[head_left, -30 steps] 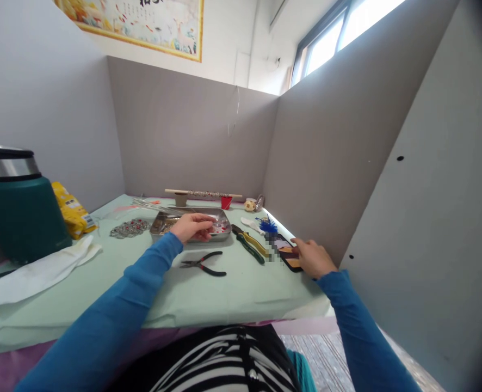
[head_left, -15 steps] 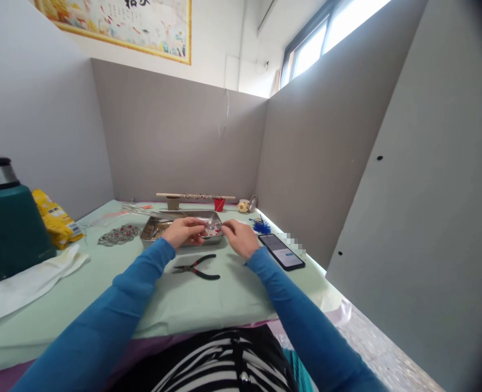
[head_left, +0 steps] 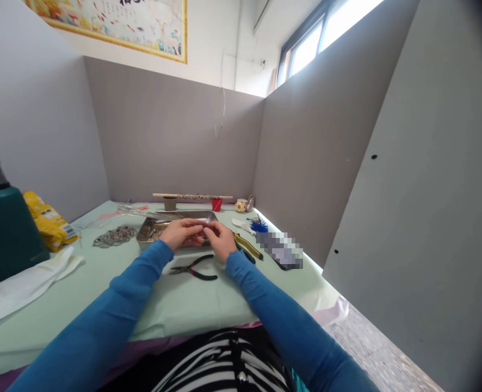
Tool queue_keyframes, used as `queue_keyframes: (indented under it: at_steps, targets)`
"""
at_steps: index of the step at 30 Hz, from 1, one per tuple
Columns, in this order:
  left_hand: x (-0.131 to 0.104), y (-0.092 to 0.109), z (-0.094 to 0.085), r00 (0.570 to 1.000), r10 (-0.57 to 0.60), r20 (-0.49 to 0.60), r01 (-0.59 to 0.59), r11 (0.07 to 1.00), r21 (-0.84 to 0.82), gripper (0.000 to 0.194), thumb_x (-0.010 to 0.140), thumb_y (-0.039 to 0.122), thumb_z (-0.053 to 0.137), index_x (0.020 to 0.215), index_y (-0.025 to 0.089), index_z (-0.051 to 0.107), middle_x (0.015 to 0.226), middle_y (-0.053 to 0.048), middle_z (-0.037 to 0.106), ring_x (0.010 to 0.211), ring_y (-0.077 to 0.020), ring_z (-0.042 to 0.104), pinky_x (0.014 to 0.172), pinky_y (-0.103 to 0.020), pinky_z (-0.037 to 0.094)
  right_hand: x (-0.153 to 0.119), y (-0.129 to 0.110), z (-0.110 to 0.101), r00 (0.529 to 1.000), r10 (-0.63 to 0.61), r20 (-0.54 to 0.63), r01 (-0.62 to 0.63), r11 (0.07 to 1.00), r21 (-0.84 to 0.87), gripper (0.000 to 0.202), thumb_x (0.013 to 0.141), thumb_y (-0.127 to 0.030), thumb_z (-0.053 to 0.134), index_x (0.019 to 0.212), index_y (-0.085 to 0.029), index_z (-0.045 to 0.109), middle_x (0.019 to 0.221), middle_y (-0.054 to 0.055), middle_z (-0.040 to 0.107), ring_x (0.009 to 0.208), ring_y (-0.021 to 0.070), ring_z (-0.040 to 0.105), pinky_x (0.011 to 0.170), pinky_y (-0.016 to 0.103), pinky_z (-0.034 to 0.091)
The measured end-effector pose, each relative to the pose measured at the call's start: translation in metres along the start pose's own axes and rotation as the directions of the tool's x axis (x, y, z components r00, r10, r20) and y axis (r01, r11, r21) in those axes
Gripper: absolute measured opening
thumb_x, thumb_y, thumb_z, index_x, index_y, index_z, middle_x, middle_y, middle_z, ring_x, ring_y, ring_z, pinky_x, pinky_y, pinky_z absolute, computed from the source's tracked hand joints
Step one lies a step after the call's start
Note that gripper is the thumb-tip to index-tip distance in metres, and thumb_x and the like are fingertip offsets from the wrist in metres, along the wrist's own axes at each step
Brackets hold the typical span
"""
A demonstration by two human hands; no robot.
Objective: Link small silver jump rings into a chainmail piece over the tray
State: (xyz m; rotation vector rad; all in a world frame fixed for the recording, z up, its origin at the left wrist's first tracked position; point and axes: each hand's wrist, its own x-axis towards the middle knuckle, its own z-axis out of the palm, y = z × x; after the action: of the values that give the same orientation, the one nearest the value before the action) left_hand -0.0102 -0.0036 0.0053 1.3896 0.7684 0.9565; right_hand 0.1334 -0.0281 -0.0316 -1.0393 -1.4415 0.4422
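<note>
My left hand (head_left: 180,234) and my right hand (head_left: 222,239) meet fingertip to fingertip over the front of a metal tray (head_left: 143,237). Both are pinched closed; whatever sits between the fingers is too small to make out. Small golden and shiny pieces lie in the tray, partly hidden behind my hands. Just in front of my hands, pliers with black handles (head_left: 202,271) rest on the table, handles spread. Beside my right wrist lies a tool with yellow and green handles (head_left: 249,247), its head covered by that hand.
Left of the tray lies a grey beaded piece with red stones (head_left: 116,237). Behind it, a beaded rod (head_left: 200,196) spans a brown pot (head_left: 170,204) and a red bucket (head_left: 216,204). A blue tassel (head_left: 259,225) and phone (head_left: 282,256) lie right, a green flask (head_left: 10,228) left.
My right hand has moved left to meet my left hand, uncovering the yellow and green handles. My left hand has stayed nearly in place. The view has shifted slightly.
</note>
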Motion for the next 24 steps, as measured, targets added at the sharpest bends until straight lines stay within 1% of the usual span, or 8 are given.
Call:
queue_keyframes:
  at_steps: [3,7,11,12,14,17,20,24]
  targets:
    - [0.0003,-0.0003,0.0002,1.0,0.001,-0.016,-0.001,1.0,-0.016,0.039,0.065,0.024,0.074,0.099,0.009,0.063,0.075,-0.009,0.068,0.059,-0.0154,0.064,0.062,-0.03,0.056,0.0012,0.0036,0.0033,1.0,0.023,-0.003,-0.022,0.996,0.089,0.016,0.073,-0.031,0.055,0.081,-0.018,0.063,0.077,0.001,0.063,0.072,0.0145,0.054,0.07,0.028,0.044]
    - [-0.0005,0.0006,0.0006,1.0,-0.004,0.012,0.005,1.0,-0.024,0.048,0.065,0.025,0.074,0.109,0.011,0.061,0.076,-0.009,0.069,0.061,-0.0153,0.065,0.063,-0.03,0.055,0.0024,0.0055,0.0053,0.998,0.05,0.031,-0.055,0.983,0.178,0.015,0.072,-0.032,0.056,0.075,-0.018,0.061,0.068,-0.001,0.06,0.065,0.0132,0.052,0.063,0.026,0.043]
    - [-0.0018,0.0027,0.0002,0.999,-0.008,0.045,0.007,1.0,0.021,0.052,0.064,0.03,0.074,0.11,0.011,0.061,0.08,-0.01,0.069,0.062,-0.0166,0.065,0.064,-0.032,0.054,0.0018,0.0009,0.0041,0.996,0.079,0.038,-0.085,0.97,0.228,0.014,0.071,-0.033,0.056,0.072,-0.018,0.057,0.059,-0.003,0.054,0.058,0.0119,0.048,0.056,0.024,0.04]
    - [-0.0018,0.003,-0.0002,0.999,0.003,0.046,-0.005,0.999,0.053,0.052,0.064,0.032,0.074,0.11,0.011,0.061,0.079,-0.009,0.069,0.06,-0.0163,0.064,0.063,-0.032,0.054,0.0015,0.0,0.0035,0.996,0.084,0.034,-0.089,0.972,0.219,0.014,0.072,-0.033,0.055,0.071,-0.019,0.056,0.057,-0.004,0.052,0.057,0.0117,0.047,0.055,0.024,0.039]
    - [-0.0012,0.003,-0.0014,0.999,0.041,0.029,-0.045,0.988,0.145,0.051,0.065,0.036,0.072,0.108,0.011,0.063,0.067,-0.006,0.067,0.054,-0.0147,0.061,0.058,-0.029,0.052,0.0008,-0.0005,0.0027,0.997,0.077,0.03,-0.081,0.982,0.172,0.015,0.073,-0.034,0.053,0.07,-0.019,0.055,0.054,-0.005,0.049,0.055,0.0111,0.044,0.053,0.023,0.037]
    - [0.0004,0.0018,-0.0028,0.995,0.097,0.01,-0.096,0.965,0.245,0.048,0.067,0.038,0.07,0.105,0.01,0.065,0.049,-0.001,0.058,0.046,-0.013,0.056,0.052,-0.025,0.047,-0.0005,0.0011,0.0031,0.997,0.062,0.044,-0.066,0.993,0.101,0.018,0.076,-0.036,0.051,0.069,-0.02,0.054,0.05,-0.006,0.045,0.051,0.01,0.041,0.051,0.022,0.035]
    - [0.001,0.0008,-0.0017,0.994,0.105,0.006,-0.104,0.974,0.202,0.045,0.066,0.037,0.07,0.101,0.009,0.066,0.047,0.0,0.055,0.045,-0.0122,0.053,0.051,-0.025,0.046,-0.0019,0.0014,0.0053,0.992,0.1,0.072,-0.108,0.987,0.117,0.021,0.077,-0.039,0.05,0.068,-0.02,0.052,0.047,-0.007,0.043,0.045,0.0089,0.039,0.047,0.022,0.033]
    - [-0.0007,0.0016,0.0025,0.998,0.067,0.006,-0.067,0.996,0.056,0.041,0.062,0.034,0.073,0.096,0.01,0.067,0.054,0.0,0.056,0.048,-0.0102,0.05,0.051,-0.027,0.047,-0.0031,-0.0005,0.0079,0.982,0.149,0.115,-0.175,0.949,0.262,0.023,0.075,-0.041,0.053,0.068,-0.02,0.05,0.046,-0.007,0.043,0.041,0.008,0.038,0.042,0.021,0.03]
